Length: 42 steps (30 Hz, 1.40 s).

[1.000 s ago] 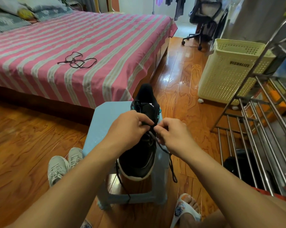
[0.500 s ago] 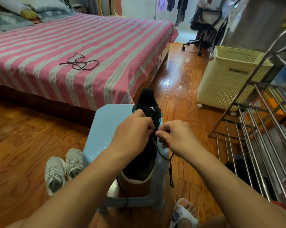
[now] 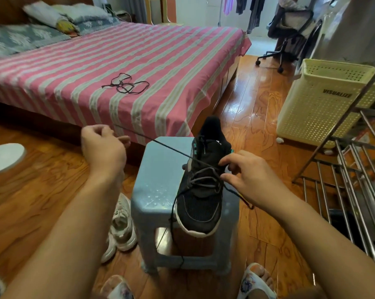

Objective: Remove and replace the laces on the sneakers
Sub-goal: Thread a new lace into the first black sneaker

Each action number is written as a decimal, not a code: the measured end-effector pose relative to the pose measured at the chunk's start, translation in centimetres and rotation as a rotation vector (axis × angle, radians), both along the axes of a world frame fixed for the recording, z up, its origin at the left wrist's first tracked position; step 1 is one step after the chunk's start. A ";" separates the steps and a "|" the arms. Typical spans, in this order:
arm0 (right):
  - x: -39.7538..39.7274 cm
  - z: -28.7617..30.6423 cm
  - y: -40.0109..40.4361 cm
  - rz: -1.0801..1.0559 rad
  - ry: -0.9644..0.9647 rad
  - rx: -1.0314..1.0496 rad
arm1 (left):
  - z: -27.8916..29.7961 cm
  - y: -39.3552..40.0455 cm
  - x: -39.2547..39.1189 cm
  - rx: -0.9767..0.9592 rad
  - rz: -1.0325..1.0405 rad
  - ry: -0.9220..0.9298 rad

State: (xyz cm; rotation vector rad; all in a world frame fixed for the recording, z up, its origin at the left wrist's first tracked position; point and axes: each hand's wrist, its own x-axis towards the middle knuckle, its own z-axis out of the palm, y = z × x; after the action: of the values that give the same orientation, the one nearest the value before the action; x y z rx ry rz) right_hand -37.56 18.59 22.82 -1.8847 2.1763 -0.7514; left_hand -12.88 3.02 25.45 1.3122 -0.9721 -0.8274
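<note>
Lacing step: left hand (image 3: 103,145) pinches lace (image 3: 160,146) taut, drawn out leftward; right hand (image 3: 245,175) pinches crossings on black sneaker (image 3: 201,190). Next: thread following eyelet.

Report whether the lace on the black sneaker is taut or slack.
Taut: the lace runs straight from the left hand to the black sneaker.

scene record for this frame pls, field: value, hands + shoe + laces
shoe: black sneaker on blue stool, toe toward the camera
lace: stretched taut from the eyelets to the left hand, partly threaded
right hand: fingers at the eyelets, on the lace
spare lace: loose on striped bed
floor: pale sneakers left of the stool
</note>
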 end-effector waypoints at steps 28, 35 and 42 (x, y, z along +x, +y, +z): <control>0.1 0.9 0.5 -0.008 -0.007 0.084 | -3.4 -2.9 5.8 0.177 0.127 -0.793; 0.6 0.6 0.2 0.010 -0.056 0.141 | -3.1 -3.5 7.3 0.214 0.375 0.189; 2.3 3.6 -0.2 -0.146 -0.501 -0.134 | 2.0 5.9 -1.4 -0.225 -0.759 -0.199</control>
State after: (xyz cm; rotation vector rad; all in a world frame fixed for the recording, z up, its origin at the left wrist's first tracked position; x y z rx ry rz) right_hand -35.27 18.34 26.44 -1.3943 1.9871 -1.2663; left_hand -14.33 8.96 27.49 0.8271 -1.7179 -1.1198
